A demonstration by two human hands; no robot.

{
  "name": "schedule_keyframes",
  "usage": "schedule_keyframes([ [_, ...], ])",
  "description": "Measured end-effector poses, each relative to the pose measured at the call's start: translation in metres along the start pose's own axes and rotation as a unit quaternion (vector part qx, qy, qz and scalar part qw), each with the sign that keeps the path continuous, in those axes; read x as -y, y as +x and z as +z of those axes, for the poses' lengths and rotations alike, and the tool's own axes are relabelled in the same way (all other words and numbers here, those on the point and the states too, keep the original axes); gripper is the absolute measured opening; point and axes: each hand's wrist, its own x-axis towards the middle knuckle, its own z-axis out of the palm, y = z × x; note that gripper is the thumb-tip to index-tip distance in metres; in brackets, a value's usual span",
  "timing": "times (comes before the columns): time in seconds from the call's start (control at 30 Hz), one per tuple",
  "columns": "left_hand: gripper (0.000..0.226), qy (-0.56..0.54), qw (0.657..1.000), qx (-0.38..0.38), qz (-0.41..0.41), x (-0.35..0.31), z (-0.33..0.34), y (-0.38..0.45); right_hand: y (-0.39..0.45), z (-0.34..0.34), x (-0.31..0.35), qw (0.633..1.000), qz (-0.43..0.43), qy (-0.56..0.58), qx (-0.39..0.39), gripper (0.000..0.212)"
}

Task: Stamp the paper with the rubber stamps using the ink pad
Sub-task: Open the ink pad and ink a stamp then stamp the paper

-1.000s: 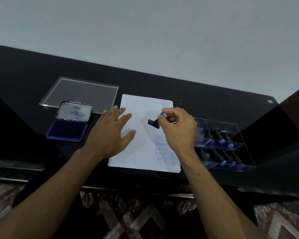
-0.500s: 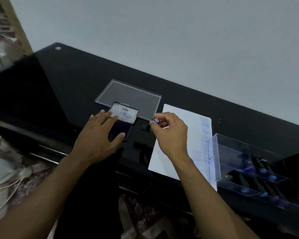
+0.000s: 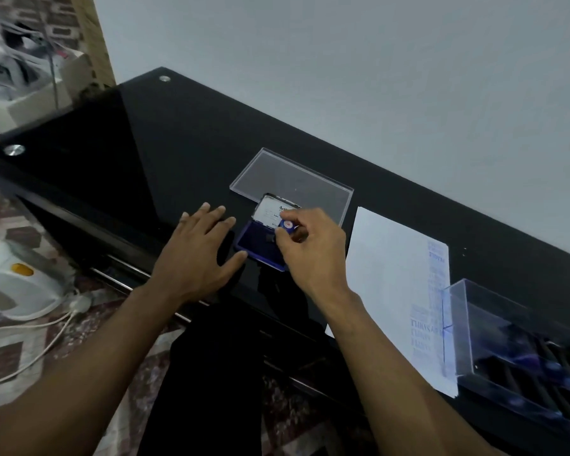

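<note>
Black glossy tabletop [image 3: 165,153] against pale wall. Open ink pad [image 3: 260,240] near tabletop centre, lid up, just before clear lid [image 3: 293,182]. Right hand [image 3: 310,255], fingers curled, pinching rubber stamp [image 3: 285,227] over blue pad. Left hand [image 3: 198,255] flat, fingers spread, thumb touching pad's left edge. Stamped paper [image 3: 392,274] right of pad; clear stamp box [image 3: 494,324] at its far side.

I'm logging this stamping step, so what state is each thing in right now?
Ink pad: lid open, blue pad exposed.
Rubber stamp: pinched upright, base down on the ink pad.
Right hand: pinches the rubber stamp.
Left hand: fingers spread flat on the table, thumb by the ink pad.
Paper: flat, blue prints along its right edge.
Clear stamp box: open, stamps lying inside.
Clear lid: off, lying flat.
</note>
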Motion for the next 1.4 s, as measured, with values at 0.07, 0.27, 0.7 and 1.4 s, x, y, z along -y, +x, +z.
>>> schedule_keyframes([
  [0.07,0.082,0.006,1.0,0.006,0.002,0.0,0.004,0.001,0.001,0.001,0.001,0.999,-0.019,-0.024,0.009,0.025],
  [0.27,0.079,0.036,0.999,-0.004,0.004,0.002,0.011,0.0,0.006,0.004,-0.001,0.998,-0.025,-0.046,0.025,0.025],
  [0.7,0.078,0.045,0.999,-0.009,-0.004,0.001,0.013,0.0,0.013,0.014,-0.006,0.995,-0.039,-0.072,0.065,0.026],
  [1.4,0.08,0.048,0.999,-0.003,-0.007,-0.002,0.012,0.001,0.02,0.012,-0.007,0.993,-0.032,-0.082,0.081,0.027],
])
